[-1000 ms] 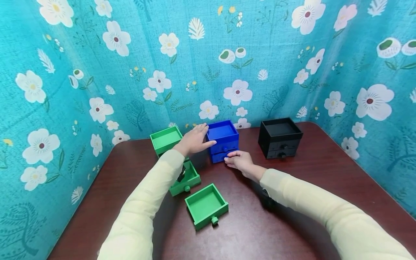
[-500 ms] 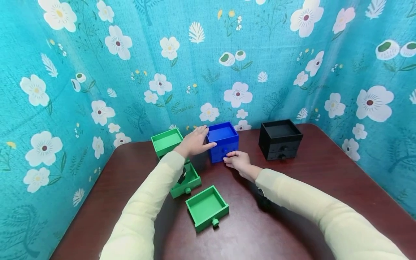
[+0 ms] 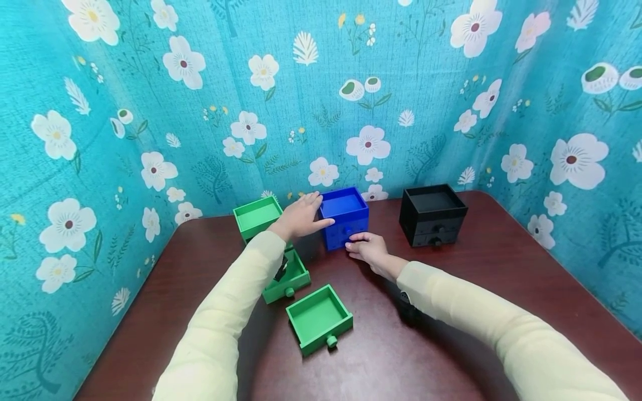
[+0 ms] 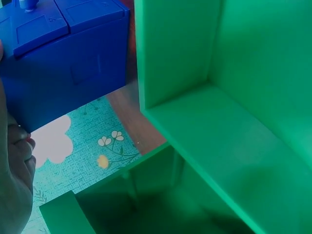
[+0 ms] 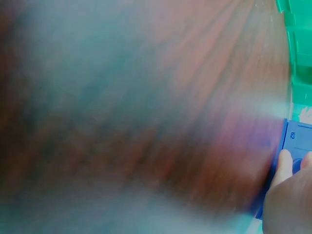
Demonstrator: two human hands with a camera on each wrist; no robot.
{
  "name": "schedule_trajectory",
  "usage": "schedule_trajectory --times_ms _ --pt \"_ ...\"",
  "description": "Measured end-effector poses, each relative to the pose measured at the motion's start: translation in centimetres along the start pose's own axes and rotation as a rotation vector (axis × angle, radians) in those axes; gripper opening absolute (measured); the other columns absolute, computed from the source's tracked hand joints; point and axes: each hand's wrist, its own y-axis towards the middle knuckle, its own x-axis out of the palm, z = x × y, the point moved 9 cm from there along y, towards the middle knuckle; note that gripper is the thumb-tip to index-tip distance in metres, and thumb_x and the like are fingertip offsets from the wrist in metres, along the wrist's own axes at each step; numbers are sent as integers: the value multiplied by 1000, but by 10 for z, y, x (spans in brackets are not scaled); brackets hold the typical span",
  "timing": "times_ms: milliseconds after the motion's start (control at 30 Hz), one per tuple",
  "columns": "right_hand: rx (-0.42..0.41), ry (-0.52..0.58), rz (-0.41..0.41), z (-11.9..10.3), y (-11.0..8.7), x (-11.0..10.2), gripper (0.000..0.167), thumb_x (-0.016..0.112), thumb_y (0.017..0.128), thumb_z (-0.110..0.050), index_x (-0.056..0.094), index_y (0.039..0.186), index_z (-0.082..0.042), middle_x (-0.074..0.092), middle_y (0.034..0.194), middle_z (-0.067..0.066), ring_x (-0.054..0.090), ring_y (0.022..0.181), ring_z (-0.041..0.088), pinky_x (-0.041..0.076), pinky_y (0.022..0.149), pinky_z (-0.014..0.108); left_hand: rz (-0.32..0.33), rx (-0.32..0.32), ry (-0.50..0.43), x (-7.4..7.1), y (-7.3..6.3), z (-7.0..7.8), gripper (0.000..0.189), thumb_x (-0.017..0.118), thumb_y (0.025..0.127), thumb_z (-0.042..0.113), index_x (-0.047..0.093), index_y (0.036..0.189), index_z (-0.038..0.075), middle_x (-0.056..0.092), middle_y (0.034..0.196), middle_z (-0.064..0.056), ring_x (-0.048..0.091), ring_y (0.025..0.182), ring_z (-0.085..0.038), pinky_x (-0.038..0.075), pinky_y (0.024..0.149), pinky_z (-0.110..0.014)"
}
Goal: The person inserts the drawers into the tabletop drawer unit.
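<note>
A small blue two-drawer box (image 3: pixel 343 206) with an open tray top stands near the back of the table. My left hand (image 3: pixel 300 216) rests along its left side with fingers extended; the left wrist view shows that hand (image 4: pixel 18 180) at the box's edge. At the lower drawer front, my right hand (image 3: pixel 370 250) has thumb and finger brought together. In the right wrist view its fingers (image 5: pixel 282 168) are on either side of the blue knob (image 5: pixel 296 165). Both drawer fronts look level with the box, though the right hand covers part of the lower one.
Left of the blue box stands a green box (image 3: pixel 257 216), with a green drawer (image 3: pixel 301 278) in front of it, partly behind the left sleeve. Another green drawer (image 3: pixel 318 317) lies nearer on the table. A black two-drawer box (image 3: pixel 432 217) stands right, before the flowered curtain (image 3: pixel 321 111).
The dark gap above the blue lower drawer has closed as that drawer slid in slightly, the right hand moving with it. The left hand stays at the box's side.
</note>
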Motion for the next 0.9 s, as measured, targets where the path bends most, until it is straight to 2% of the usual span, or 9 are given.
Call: schedule_trajectory --times_ms 233,400,633,800,900 --pt "-4 -15 -36 -4 -13 0 39 66 90 3 56 127 5 67 107 20 66 102 33 54 85 43 -14 -4 -4 -1 -3 -2 98 38 91 73 16 155 3 12 160 -16 10 147 -28 9 118 -39" --pt "32 -35 -63 -3 -28 -2 42 66 91 1 53 130 5 66 111 20 64 106 35 53 86 42 2 -10 -65 -14 -13 -5 98 39 90 73 14 156 3 10 161 -15 9 147 -29 8 118 -40" --pt "41 -18 -196 -4 -56 11 46 63 92 2 46 135 10 59 121 30 60 112 38 51 90 45 2 19 -108 -30 -41 -18 93 42 93 68 15 156 5 10 161 -13 8 147 -27 6 118 -38" --pt "50 -19 -235 -7 -74 15 46 63 93 1 47 134 10 59 120 29 61 111 36 52 89 44 -10 40 -113 -33 -63 -33 88 43 94 65 15 157 10 11 161 -10 9 147 -28 7 118 -42" --pt "56 -23 -245 -8 -85 17 45 64 92 0 48 134 8 60 121 28 61 112 37 53 88 44 11 47 -117 -34 -77 -44 86 44 94 65 18 157 13 13 161 -9 11 147 -29 8 117 -45"
